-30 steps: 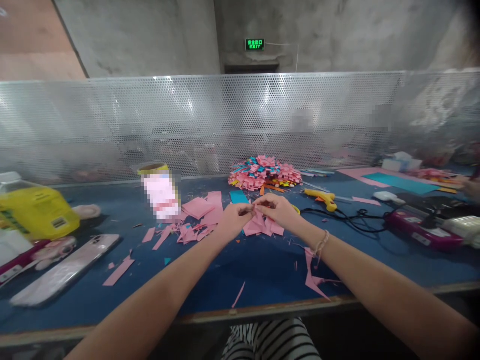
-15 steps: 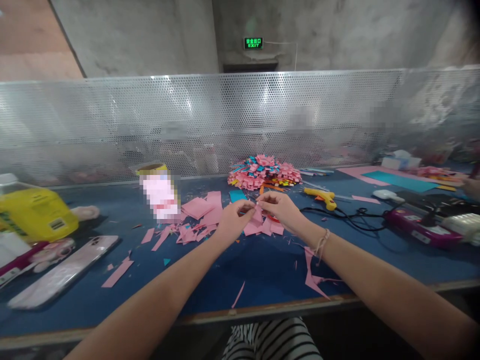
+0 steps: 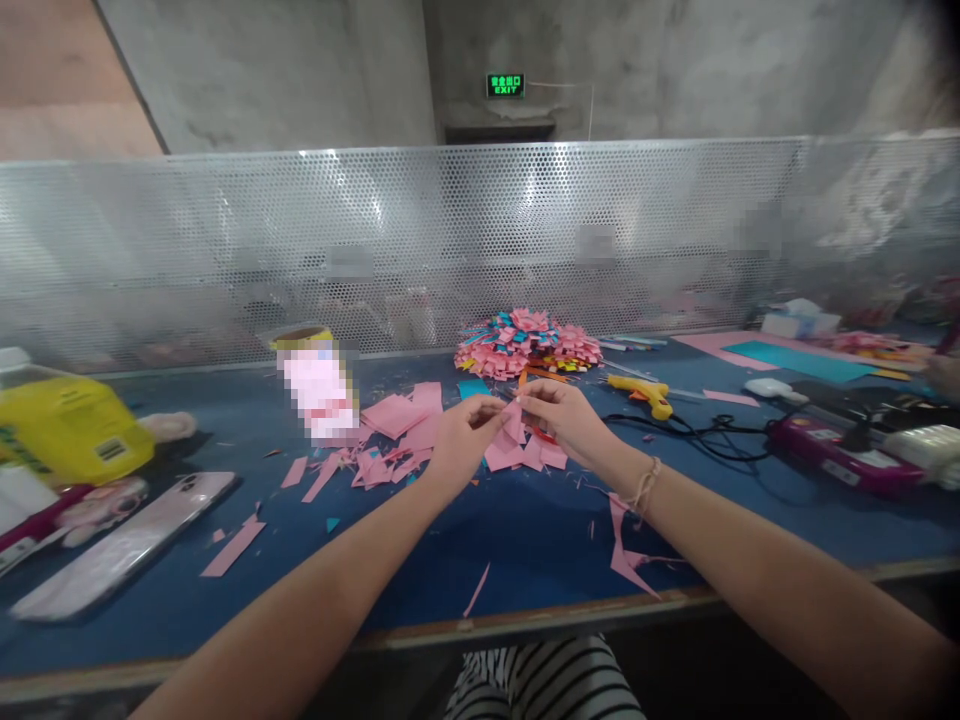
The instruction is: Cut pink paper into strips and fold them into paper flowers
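Observation:
Near the middle of the blue table, my left hand (image 3: 471,437) and my right hand (image 3: 559,415) meet fingertip to fingertip. Both are closed in a pinch on a small piece of pink paper (image 3: 511,418), partly hidden by the fingers. Under and behind them lie pink paper pieces (image 3: 420,415) and a strip of blue paper (image 3: 472,390). Beyond the hands sits a heap of pink, blue and yellow folded paper (image 3: 517,345). A yellow glue gun (image 3: 645,392) rests to the right of my right hand.
On the left are a yellow bottle (image 3: 75,430), a pale phone (image 3: 131,545) and a yellow-rimmed container (image 3: 304,335). A purple power strip (image 3: 844,455) with black cables lies on the right. A perforated metal screen (image 3: 510,240) rises behind the table (image 3: 510,560).
My hands have shifted very slightly, with the fingertips still together. The pink paper between them shows a little more. Nothing on the table has visibly moved.

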`<state>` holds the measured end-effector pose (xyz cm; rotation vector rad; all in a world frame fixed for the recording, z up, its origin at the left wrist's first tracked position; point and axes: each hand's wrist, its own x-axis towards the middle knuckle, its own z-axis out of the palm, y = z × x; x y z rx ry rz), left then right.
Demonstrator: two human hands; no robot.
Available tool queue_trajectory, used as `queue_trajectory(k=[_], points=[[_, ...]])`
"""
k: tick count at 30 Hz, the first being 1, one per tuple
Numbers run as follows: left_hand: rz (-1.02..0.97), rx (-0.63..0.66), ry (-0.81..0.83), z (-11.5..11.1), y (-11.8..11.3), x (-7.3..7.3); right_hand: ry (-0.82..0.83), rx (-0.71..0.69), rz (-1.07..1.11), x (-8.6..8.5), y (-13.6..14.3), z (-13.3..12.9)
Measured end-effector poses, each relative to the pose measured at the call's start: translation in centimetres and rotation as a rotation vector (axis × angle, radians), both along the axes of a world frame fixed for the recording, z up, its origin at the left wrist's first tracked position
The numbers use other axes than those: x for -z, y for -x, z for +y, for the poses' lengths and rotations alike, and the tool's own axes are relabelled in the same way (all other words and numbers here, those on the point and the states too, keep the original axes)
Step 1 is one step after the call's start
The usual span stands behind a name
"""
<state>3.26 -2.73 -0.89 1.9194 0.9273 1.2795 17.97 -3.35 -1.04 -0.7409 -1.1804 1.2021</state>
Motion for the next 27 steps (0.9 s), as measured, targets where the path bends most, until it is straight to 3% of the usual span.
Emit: queue_trajectory(k=[14,27], points=[[0.05,-0.092,-0.034,0.0,0.1,-0.1,0.016,-0.005,0.056,-0.1,-0.1,0.0],[0.288,-0.091,-0.379,-0.5,0.7,-0.9,0.0,0.027,0.053,-0.2,-0.3,-0.1]])
